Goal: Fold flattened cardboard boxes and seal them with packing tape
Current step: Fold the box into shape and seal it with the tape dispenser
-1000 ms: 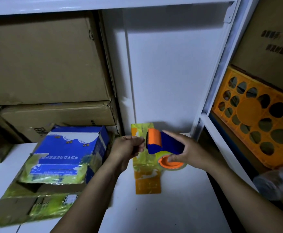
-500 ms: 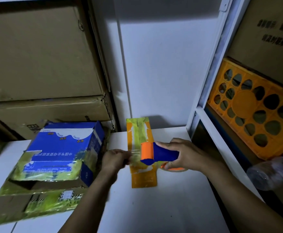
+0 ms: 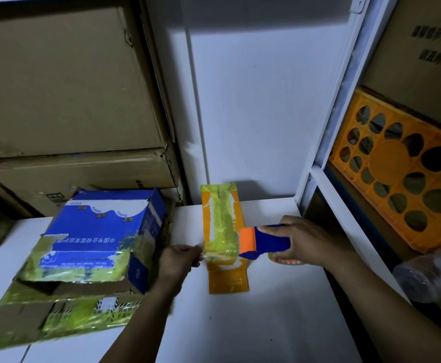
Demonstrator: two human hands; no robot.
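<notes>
Fingers of the left hand are curled and pinched on the free end of a tape strip; fingers of the right hand are wrapped round the blue handle of the tape dispenser. Far left, flattened cardboard patched with yellow-green tape is laid on the white table. A blue box, folded up and torn at the front, is rested on it, tilted. Behind both, brown cartons are stacked. The left hand is held just right of the blue box, at the left edge of the orange box. That box is laid at mid-table, long axis running away from the camera, far end near the back wall, with a yellow-green taped band along its middle. The strip is stretched across it from left hand to dispenser; contact with the box cannot be told. The dispenser's orange roller end is placed at the box's right edge. Right of a white shelf post, an orange crate is stood on edge; a plastic bottle is seen below it, blurred.
</notes>
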